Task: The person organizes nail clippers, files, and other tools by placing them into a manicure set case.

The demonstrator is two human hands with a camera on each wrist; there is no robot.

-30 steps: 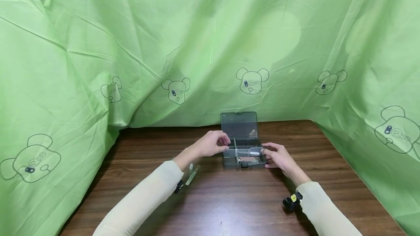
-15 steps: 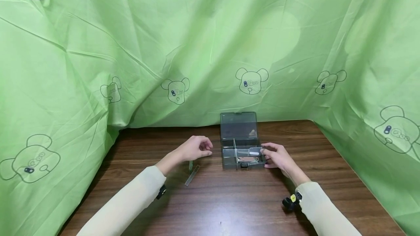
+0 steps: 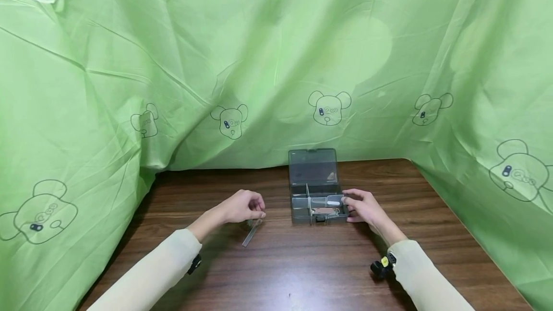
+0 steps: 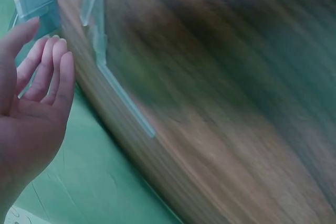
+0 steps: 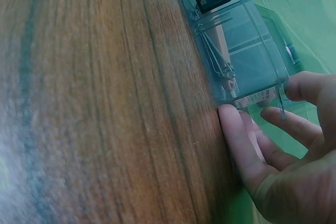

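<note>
A translucent grey compartment box [image 3: 298, 216] with its lid [image 3: 312, 167] raised stands at the back of the table. A thin clear divider stands upright inside it, and a pinkish flat piece [image 3: 320, 210] lies in the front part. My right hand [image 3: 367, 211] grips the box's right end, fingers at its upper edge and thumb low at the corner; in the right wrist view this hand [image 5: 294, 166] is at the box's end. My left hand [image 3: 240, 207], fingers loosely bent and holding nothing, hovers by clear plastic strips [image 3: 249, 239]; several strips [image 4: 128, 102] show in the left wrist view.
The brown wood-grain table [image 3: 276, 263] has a green cloth [image 3: 242, 61] with bear drawings hung behind and beside it. A pale label [image 3: 334, 203] shows on the box's inside. Black wrist devices [image 3: 380, 269] sit at both sleeves.
My left hand has moved left and toward me, from the box's left side to above the plastic strips. My right hand stays on the box.
</note>
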